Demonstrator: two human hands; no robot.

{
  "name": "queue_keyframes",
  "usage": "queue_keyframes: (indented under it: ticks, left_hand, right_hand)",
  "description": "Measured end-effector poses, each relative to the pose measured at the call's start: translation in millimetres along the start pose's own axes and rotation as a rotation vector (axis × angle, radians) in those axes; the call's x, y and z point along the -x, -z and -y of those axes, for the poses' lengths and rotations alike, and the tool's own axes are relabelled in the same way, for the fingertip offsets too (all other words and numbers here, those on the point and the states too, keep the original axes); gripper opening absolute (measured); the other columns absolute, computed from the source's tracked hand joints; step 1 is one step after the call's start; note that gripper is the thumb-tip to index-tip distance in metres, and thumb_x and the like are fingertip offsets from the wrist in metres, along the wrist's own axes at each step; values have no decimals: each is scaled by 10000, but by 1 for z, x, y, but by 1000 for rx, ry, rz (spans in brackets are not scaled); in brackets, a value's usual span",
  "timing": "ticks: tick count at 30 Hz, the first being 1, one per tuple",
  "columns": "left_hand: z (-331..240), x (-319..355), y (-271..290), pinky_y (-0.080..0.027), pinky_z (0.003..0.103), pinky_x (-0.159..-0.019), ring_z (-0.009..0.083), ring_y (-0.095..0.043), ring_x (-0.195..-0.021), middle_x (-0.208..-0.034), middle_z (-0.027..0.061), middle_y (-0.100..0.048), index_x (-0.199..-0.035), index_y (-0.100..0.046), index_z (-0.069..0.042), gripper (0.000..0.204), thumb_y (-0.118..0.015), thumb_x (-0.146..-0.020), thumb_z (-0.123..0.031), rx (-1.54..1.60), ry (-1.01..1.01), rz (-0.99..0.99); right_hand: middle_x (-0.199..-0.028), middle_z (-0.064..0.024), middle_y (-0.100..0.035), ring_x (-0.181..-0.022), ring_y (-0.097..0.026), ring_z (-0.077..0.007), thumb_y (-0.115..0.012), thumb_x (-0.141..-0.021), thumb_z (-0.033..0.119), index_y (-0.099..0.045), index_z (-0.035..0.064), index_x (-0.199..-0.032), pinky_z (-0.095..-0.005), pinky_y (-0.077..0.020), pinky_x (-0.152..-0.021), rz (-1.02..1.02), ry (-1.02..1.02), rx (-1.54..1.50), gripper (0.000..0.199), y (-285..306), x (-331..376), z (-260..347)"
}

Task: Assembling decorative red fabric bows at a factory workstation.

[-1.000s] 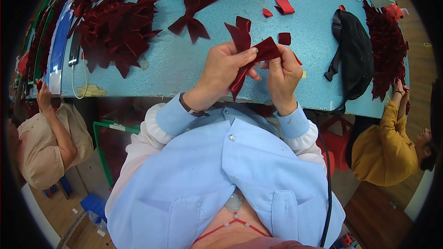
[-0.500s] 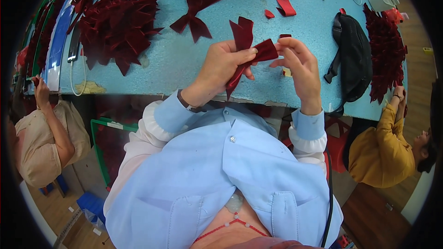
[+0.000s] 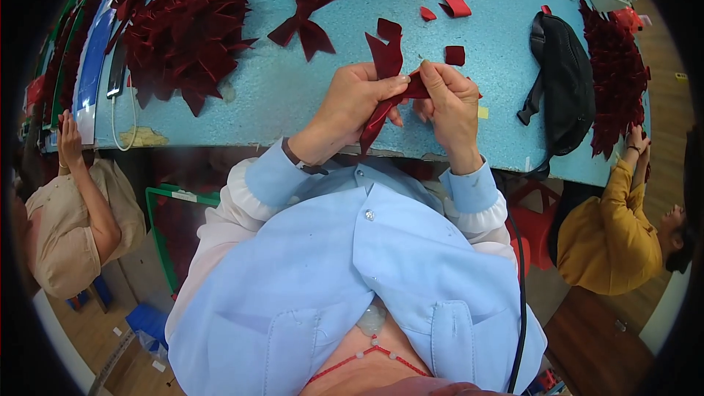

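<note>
Both hands are pinching the dark red ribbon piece (image 3: 386, 77) — left hand (image 3: 352, 106) at nine o'clock, right hand (image 3: 449, 103) at three — its long axis running twelve to six.

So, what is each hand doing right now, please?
Left hand: closed on the dark red ribbon piece.
Right hand: pinching the same ribbon piece.

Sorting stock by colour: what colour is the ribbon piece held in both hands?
Dark red, plain, no pattern: the ribbon piece, seen in the head view.
</note>
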State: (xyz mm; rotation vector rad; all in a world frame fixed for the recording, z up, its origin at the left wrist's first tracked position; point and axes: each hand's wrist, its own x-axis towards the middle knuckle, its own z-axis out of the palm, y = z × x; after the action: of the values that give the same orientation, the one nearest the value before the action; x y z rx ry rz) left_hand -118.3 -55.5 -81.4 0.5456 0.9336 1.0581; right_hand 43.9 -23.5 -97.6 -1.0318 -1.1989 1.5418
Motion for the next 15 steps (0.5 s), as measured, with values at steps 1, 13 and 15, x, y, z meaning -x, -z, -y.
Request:
queue_keyframes:
  ticks: [1, 13, 15]
  left_hand:
    - [0, 1, 0, -501, 255, -486, 128, -584, -543, -754, 93, -618, -881, -600, 32, 155, -623, -843, -116, -2, 5, -3]
    - [-5, 14, -2, -463, 213, -527, 122, -588, -584, -779, 68, -631, -936, -638, 14, 164, -654, -807, -85, -240, -95, 96]
    - [-3, 15, 4, -465, 219, -525, 119, -588, -590, -767, 69, -632, -921, -643, 25, 158, -654, -795, -70, -173, -38, 87]
  right_hand:
    - [-627, 1, -583, -521, -494, -31, -595, -881, 149, -630, -14, -863, -189, -381, -437, 52, -39, -13, 168, 3, 1, -1]
    - [-842, -36, -644, -781, -593, -93, -614, -845, 68, -634, -9, -966, -220, -471, -722, 202, 48, 195, 145, -2, 1, 18]
    - [-853, -40, -647, -787, -595, -95, -616, -840, 60, -635, -7, -972, -224, -471, -728, 197, 18, 132, 149, -1, 2, 15]
